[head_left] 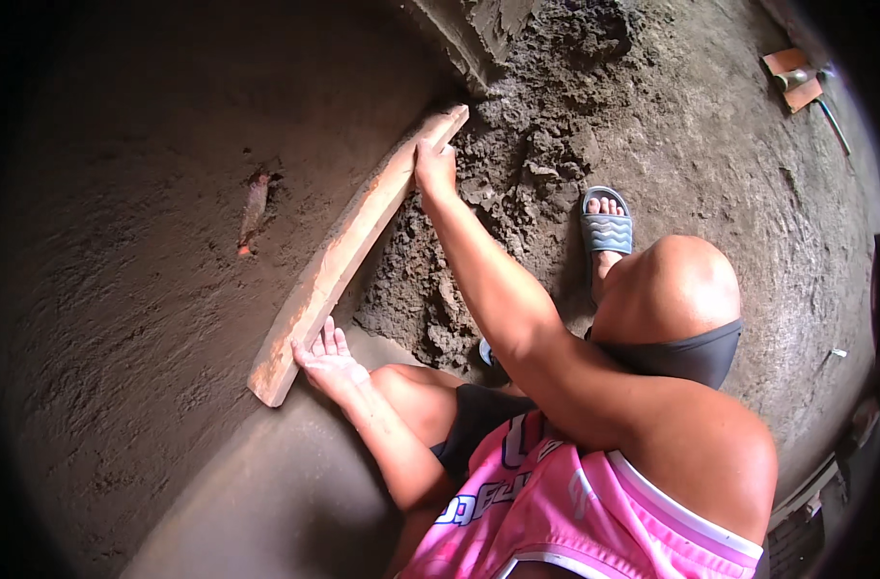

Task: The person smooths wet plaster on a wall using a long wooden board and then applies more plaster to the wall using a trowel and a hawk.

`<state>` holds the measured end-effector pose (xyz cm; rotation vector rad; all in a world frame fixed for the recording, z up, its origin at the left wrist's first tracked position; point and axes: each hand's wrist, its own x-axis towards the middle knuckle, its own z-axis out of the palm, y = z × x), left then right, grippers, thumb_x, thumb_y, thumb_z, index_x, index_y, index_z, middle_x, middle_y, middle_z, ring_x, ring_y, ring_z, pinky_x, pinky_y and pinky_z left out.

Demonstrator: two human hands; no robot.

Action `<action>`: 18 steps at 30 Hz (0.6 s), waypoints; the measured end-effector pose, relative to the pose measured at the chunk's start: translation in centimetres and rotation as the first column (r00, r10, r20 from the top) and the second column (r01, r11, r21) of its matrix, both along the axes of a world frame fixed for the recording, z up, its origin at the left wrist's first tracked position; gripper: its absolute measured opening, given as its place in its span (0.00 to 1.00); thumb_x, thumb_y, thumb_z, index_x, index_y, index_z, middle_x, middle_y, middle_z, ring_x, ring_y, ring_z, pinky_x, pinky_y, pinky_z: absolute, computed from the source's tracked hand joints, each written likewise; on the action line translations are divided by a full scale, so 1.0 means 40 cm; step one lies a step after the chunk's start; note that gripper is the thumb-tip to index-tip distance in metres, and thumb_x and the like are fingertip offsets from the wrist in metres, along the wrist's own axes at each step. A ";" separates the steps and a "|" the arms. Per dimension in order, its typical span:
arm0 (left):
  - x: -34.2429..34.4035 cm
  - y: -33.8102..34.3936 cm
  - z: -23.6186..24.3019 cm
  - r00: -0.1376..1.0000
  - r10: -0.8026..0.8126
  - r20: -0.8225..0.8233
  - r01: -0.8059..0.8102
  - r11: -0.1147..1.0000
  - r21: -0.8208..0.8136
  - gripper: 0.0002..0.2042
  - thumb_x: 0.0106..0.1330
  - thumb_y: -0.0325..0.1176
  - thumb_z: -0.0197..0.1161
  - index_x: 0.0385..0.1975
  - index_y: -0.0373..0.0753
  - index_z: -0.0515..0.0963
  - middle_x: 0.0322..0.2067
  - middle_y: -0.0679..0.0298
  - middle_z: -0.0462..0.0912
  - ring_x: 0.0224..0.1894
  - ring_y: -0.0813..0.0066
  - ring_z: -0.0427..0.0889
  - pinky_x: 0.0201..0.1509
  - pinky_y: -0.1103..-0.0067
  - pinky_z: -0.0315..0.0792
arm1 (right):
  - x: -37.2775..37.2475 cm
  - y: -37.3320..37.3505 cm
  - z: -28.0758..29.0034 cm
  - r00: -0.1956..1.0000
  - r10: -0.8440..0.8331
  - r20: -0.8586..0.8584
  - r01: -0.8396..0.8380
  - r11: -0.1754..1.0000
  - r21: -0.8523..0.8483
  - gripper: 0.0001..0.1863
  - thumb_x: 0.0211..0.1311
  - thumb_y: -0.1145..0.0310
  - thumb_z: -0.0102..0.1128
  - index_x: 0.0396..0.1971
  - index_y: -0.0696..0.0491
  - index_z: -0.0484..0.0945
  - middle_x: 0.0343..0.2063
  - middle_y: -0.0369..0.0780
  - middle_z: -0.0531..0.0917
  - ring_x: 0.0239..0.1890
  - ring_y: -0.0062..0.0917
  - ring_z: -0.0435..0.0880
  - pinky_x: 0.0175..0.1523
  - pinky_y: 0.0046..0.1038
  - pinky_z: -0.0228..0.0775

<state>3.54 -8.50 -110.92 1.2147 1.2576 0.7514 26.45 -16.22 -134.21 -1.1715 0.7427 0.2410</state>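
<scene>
A long, flat, pale wooden straightedge board (348,253) lay slantwise against the rough grey plastered wall (141,241). The right hand (434,166) clenched its grip over the board's upper end, fingers curled round the edge. The left hand (327,362) kept a released grip, palm open and fingers spread, touching the board's lower end from beneath. Just right of the upper grip, a heap of loose wet grey mortar (498,203) crowded the floor beside the board. Beyond that heap stood a foot in a grey ribbed slide sandal (606,230). Left of the board, well apart from both grips, a small orange-brown stub (253,210) poked out of the wall. Far off to the right lay an orange plastering float (793,79).
</scene>
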 end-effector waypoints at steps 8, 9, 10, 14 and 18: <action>-0.071 0.054 0.122 0.990 0.081 0.118 -0.088 0.995 0.054 0.29 0.65 0.55 0.56 0.54 0.35 0.71 0.51 0.56 0.76 0.46 0.64 0.79 0.48 0.76 0.72 | -0.052 -0.005 0.292 0.992 -0.001 0.122 0.022 0.985 -0.168 0.28 0.64 0.57 0.57 0.53 0.65 0.65 0.46 0.60 0.79 0.51 0.50 0.80 0.57 0.39 0.69; -0.099 0.076 0.135 0.987 0.074 0.141 -0.087 0.992 0.089 0.28 0.65 0.55 0.56 0.53 0.34 0.72 0.49 0.56 0.77 0.45 0.64 0.79 0.47 0.76 0.72 | -0.067 -0.015 0.332 0.987 0.030 0.158 -0.012 0.994 -0.113 0.27 0.64 0.57 0.58 0.51 0.65 0.65 0.45 0.58 0.80 0.48 0.47 0.81 0.56 0.38 0.70; -0.129 0.092 0.142 0.983 0.076 0.164 -0.097 0.988 0.121 0.28 0.65 0.55 0.56 0.52 0.34 0.73 0.48 0.55 0.78 0.44 0.64 0.79 0.46 0.76 0.73 | -0.084 -0.023 0.376 0.986 0.077 0.151 -0.065 0.995 -0.080 0.27 0.65 0.57 0.59 0.51 0.64 0.65 0.44 0.57 0.80 0.47 0.44 0.82 0.55 0.37 0.71; -0.069 0.090 0.132 0.990 0.006 0.142 -0.020 0.995 0.102 0.27 0.68 0.54 0.53 0.52 0.34 0.73 0.47 0.53 0.79 0.45 0.60 0.79 0.45 0.74 0.73 | -0.051 -0.042 0.338 0.979 -0.066 0.192 0.049 0.994 0.095 0.27 0.66 0.59 0.58 0.52 0.64 0.61 0.44 0.52 0.79 0.48 0.32 0.80 0.54 0.31 0.71; -0.028 0.019 0.055 0.993 -0.095 0.075 0.096 0.995 -0.018 0.31 0.71 0.55 0.49 0.63 0.34 0.64 0.59 0.50 0.71 0.62 0.55 0.70 0.68 0.63 0.59 | 0.004 -0.027 0.139 0.985 -0.098 0.144 0.111 0.990 -0.090 0.29 0.64 0.54 0.56 0.49 0.68 0.68 0.40 0.50 0.79 0.44 0.32 0.78 0.54 0.34 0.69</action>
